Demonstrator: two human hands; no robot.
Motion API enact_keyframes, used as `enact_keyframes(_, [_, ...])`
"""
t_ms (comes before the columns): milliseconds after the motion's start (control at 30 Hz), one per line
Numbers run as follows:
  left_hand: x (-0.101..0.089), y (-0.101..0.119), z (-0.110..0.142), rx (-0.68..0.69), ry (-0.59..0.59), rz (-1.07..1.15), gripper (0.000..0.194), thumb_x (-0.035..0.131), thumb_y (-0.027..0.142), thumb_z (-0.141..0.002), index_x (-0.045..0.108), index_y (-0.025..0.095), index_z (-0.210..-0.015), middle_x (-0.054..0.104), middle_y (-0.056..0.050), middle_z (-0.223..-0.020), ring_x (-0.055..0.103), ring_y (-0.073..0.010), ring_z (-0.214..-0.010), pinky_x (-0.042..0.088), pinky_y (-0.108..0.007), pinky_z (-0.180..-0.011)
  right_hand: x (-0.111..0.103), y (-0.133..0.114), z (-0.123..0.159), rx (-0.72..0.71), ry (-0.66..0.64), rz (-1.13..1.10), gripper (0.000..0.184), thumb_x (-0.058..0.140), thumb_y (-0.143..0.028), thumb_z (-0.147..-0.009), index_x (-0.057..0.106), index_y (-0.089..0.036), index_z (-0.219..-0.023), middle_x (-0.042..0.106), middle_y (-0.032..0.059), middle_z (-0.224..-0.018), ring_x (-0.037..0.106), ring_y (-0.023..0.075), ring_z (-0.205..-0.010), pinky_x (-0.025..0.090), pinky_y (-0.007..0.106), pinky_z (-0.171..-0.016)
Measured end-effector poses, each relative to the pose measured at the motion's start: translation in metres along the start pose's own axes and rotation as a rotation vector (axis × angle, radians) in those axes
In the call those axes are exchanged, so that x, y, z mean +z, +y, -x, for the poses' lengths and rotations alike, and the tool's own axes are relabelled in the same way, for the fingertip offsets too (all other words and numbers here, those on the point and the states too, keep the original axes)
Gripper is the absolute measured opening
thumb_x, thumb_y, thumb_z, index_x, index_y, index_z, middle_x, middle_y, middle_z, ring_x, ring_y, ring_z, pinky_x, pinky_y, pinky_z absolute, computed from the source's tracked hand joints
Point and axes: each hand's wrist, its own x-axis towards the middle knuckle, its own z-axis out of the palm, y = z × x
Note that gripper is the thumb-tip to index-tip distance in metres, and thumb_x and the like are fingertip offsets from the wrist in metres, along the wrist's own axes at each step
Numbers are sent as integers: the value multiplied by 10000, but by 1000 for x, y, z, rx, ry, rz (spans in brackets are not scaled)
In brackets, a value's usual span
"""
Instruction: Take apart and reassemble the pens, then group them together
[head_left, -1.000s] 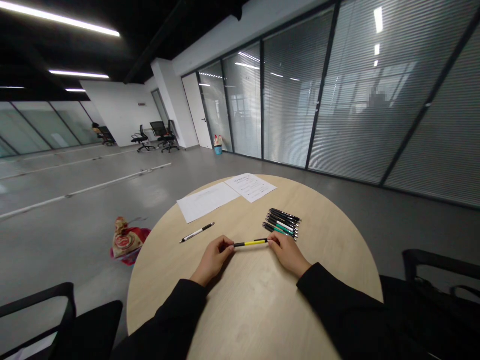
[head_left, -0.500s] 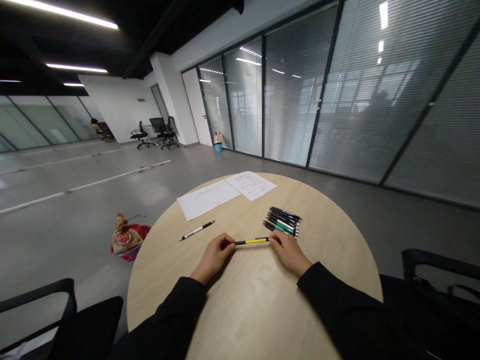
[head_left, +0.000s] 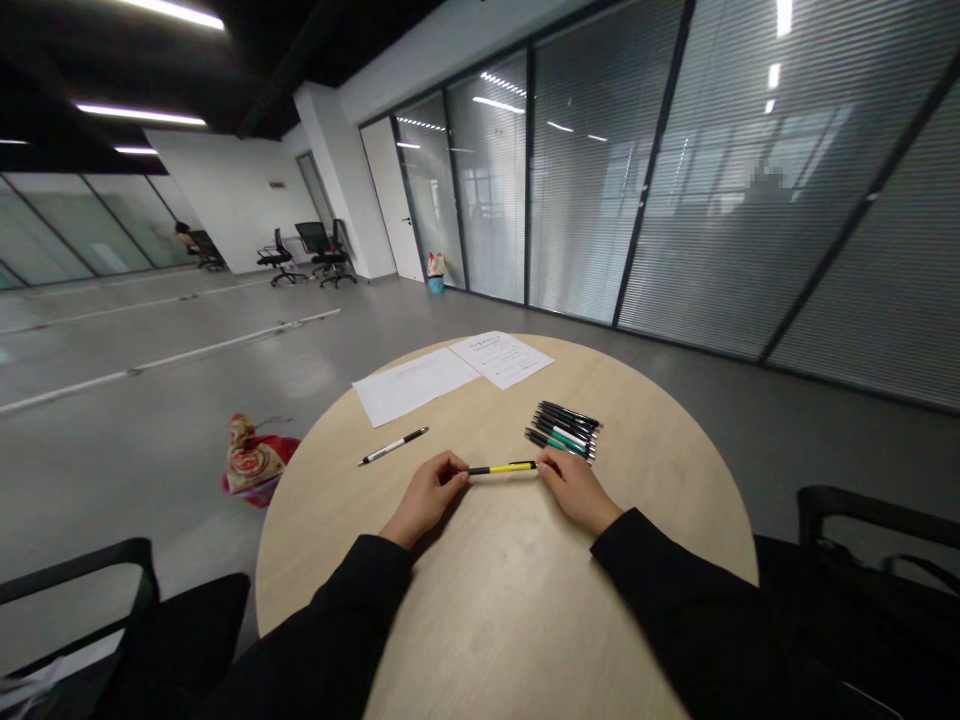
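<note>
A yellow and black pen point(head_left: 510, 468) lies crosswise between my two hands, low over the round wooden table point(head_left: 517, 600). My left hand point(head_left: 429, 494) pinches its dark left end between thumb and fingers. At the clip end, my right hand point(head_left: 576, 487) is closed with thumb and forefinger on the tip. Just beyond my right hand lies a row of several pens point(head_left: 564, 420), mostly black, with white and green ones among them; the hand hides part of the nearest. A single white and black pen point(head_left: 393, 446) rests apart, to the upper left of my left hand.
Two printed sheets, a left one point(head_left: 412, 386) and a right one point(head_left: 504, 358), lie at the table's far side. A black chair point(head_left: 885, 540) stands at the right, another point(head_left: 180, 620) at the left. On the floor left of the table is a red and tan bag point(head_left: 255, 462).
The whole view has shifted slightly, so the table and hands sit higher in the picture. Both hands keep the same hold on the yellow and black pen.
</note>
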Motion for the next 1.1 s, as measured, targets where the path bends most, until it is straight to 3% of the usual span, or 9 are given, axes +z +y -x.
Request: enact_keyframes(1100, [2,-7,-3,24,23,-41,201,661,368,-805,626,171,-822,638,-16,-735,547,-160,-669,405,-268,-629,1,1,-2,49,8,-34,201,512,-264,-920,621,-186,-771,608,6,-712,528,165,-676,336,274,-624])
